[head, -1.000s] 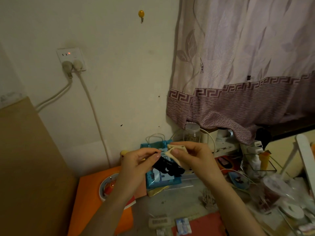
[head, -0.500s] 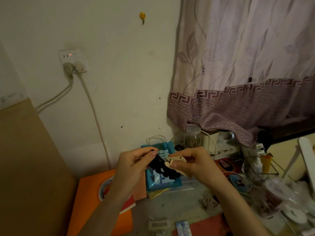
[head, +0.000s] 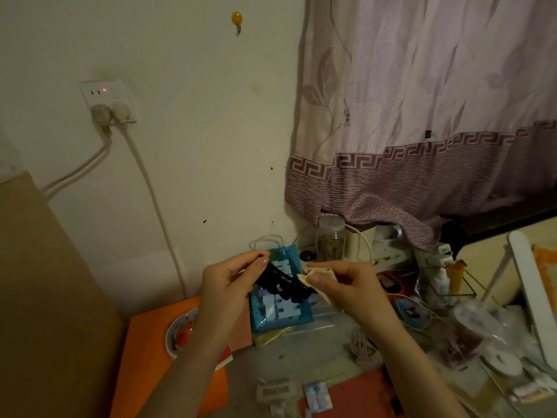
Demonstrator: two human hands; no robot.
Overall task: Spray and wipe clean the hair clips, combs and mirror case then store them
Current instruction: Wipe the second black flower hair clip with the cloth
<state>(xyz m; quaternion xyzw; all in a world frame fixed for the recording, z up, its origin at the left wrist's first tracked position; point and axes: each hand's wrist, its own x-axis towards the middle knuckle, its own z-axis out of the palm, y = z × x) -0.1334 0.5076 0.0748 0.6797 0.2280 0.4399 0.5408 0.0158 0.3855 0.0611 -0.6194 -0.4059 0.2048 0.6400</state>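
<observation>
1. My left hand (head: pixel 229 285) pinches one end of a black hair clip (head: pixel 281 283), thumb and forefinger clamped on it, holding it up in the air above the table (head: pixel 304 351).
2. My right hand (head: pixel 346 288) has its fingers (head: pixel 313 279) closed on a small beige cloth (head: pixel 316 274), bunched and pressed against the other end of the clip.
3. The clip hangs between my two hands, in front of a blue gift bag (head: pixel 280 312) that stands near the wall.
4. I judge this to be the wiping step on one hair clip; storing is not yet begun.
5. Next I would draw the cloth along the clip's length and between its teeth, then turn it in my left fingers to reach the far side. That calls for a firm pinch, so the clip does not twist or slip out.
6. The light is dim, so I cannot tell whether the clip is wet or how clean it is.
7. I cannot make out the combs, the mirror case or the spray among the clutter on the table to my right.
</observation>
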